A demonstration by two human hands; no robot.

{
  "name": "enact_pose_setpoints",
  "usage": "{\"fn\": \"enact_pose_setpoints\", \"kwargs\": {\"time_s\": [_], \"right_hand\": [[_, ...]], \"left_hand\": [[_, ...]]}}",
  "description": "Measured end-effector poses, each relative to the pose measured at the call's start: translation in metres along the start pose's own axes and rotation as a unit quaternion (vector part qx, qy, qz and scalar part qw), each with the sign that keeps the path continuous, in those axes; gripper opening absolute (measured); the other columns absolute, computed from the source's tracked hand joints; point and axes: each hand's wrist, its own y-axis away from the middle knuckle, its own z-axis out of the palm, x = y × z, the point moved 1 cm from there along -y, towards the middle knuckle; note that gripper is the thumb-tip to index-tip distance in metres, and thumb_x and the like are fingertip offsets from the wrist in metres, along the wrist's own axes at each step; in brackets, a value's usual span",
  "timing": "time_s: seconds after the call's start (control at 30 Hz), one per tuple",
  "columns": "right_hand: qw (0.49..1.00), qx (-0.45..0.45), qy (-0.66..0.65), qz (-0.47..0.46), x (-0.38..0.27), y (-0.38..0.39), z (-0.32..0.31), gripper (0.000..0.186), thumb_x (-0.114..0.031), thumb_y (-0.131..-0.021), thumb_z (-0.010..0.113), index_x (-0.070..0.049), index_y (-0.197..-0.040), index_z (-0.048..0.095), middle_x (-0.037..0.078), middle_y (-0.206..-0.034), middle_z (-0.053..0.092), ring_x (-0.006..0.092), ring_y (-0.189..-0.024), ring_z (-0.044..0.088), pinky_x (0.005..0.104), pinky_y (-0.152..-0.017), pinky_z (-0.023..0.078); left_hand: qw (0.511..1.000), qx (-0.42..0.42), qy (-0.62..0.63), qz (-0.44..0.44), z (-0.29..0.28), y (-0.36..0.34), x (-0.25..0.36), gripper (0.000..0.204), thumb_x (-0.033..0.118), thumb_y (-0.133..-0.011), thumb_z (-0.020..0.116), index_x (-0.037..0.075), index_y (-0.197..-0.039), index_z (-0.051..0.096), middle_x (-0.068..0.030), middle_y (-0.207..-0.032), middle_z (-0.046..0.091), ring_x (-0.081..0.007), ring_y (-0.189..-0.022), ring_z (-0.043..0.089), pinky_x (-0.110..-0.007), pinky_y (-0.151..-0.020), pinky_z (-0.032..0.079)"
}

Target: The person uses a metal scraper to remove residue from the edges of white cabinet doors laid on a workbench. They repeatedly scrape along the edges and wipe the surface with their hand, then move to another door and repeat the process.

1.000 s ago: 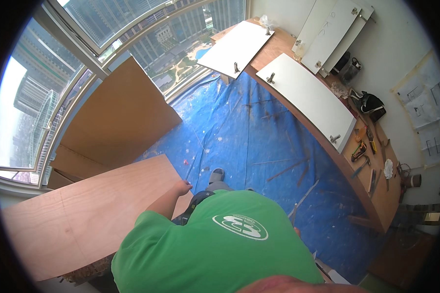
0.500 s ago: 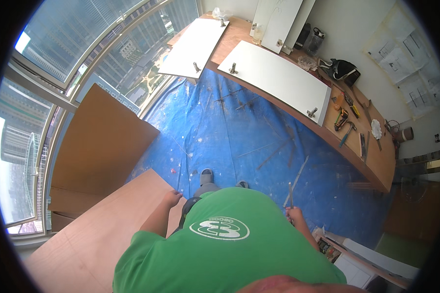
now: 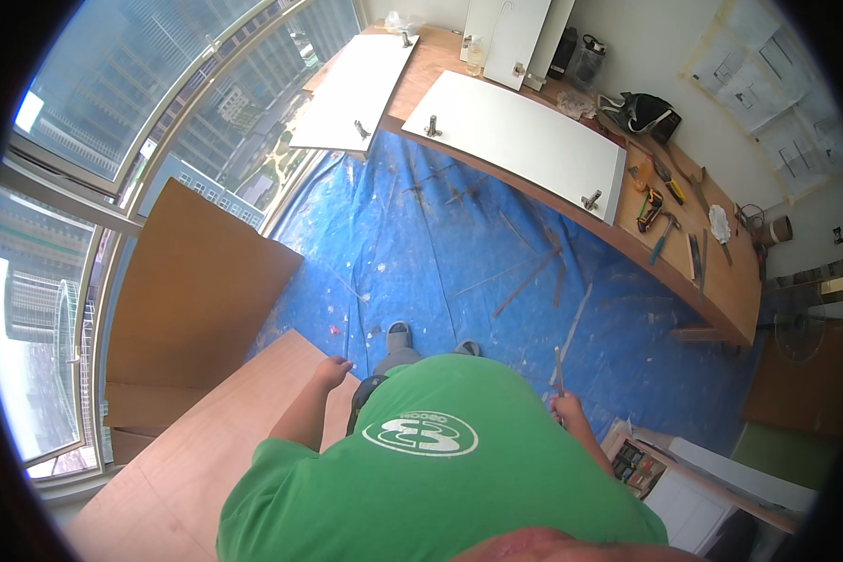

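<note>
My right hand (image 3: 566, 409) is wrapped round a slim, straight metal tool (image 3: 558, 369) that points away from me; its exact kind is too small to tell. My left hand (image 3: 332, 371) hangs over the edge of a large plywood sheet (image 3: 187, 440), its fingers drawn together. Whether something small sits between them cannot be made out. Ahead, a white cabinet door (image 3: 525, 134) with metal hinges near its two ends lies on a wooden worktop (image 3: 660, 245). Another white door (image 3: 358, 94) with hinges lies further left, both beyond reach of my hands.
Blue sheeting (image 3: 431, 253) covers the floor, with thin strips lying on it. Brown board (image 3: 187, 300) leans by the windows at left. A hammer (image 3: 663, 238) and other tools lie on the worktop. A white box-like unit (image 3: 679, 501) stands near right. More white panels (image 3: 510, 42) lean behind.
My view has shifted a little, so the worktop and doors sit slightly further left. My left hand's fingers reach out a bit more; the right hand keeps its hold on the tool.
</note>
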Motion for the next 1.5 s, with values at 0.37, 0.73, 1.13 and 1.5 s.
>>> {"fn": "enact_pose_setpoints", "kwargs": {"time_s": [0.37,0.73,1.13,1.5], "right_hand": [[1.0,0.014,0.003,-0.007,0.001,-0.001,0.008,0.022,-0.002,-0.086,0.058,-0.003,-0.106,0.067,0.007,-0.074,0.063,0.0184,-0.046,0.055,0.0329,-0.04,0.042],[0.999,0.018,0.028,0.007,0.0,-0.021,0.013,0.019,-0.004,-0.091,0.06,-0.002,-0.108,0.067,0.01,-0.07,0.063,0.0181,-0.047,0.056,0.0331,-0.039,0.041],[1.0,0.015,0.023,0.014,0.008,-0.012,0.016,0.016,-0.009,-0.093,0.053,-0.006,-0.101,0.067,0.007,-0.074,0.065,0.0194,-0.052,0.059,0.0341,-0.041,0.045],[0.998,0.007,0.058,0.024,0.009,-0.011,0.021,0.02,-0.005,-0.09,0.058,-0.006,-0.107,0.067,0.007,-0.078,0.065,0.018,-0.055,0.06,0.0333,-0.045,0.046]], "left_hand": [[1.0,0.01,-0.016,0.0,-0.004,0.003,0.004,0.047,0.041,-0.094,0.068,0.001,-0.118,0.074,-0.0227,-0.117,0.074,-0.0376,-0.113,0.069,-0.045,-0.098,0.053],[0.998,-0.021,0.05,-0.034,0.005,0.005,-0.002,0.051,0.042,-0.095,0.069,-0.003,-0.118,0.073,-0.0239,-0.117,0.074,-0.0364,-0.113,0.07,-0.043,-0.098,0.053],[0.998,-0.023,0.059,-0.022,0.002,0.007,-0.007,0.053,0.042,-0.095,0.069,-0.005,-0.117,0.073,-0.0249,-0.114,0.074,-0.0357,-0.11,0.071,-0.043,-0.096,0.053],[0.998,-0.015,0.065,-0.012,0.006,-0.005,-0.026,0.049,0.04,-0.094,0.068,-0.003,-0.118,0.073,-0.023,-0.116,0.074,-0.0347,-0.113,0.07,-0.042,-0.098,0.052]]}}
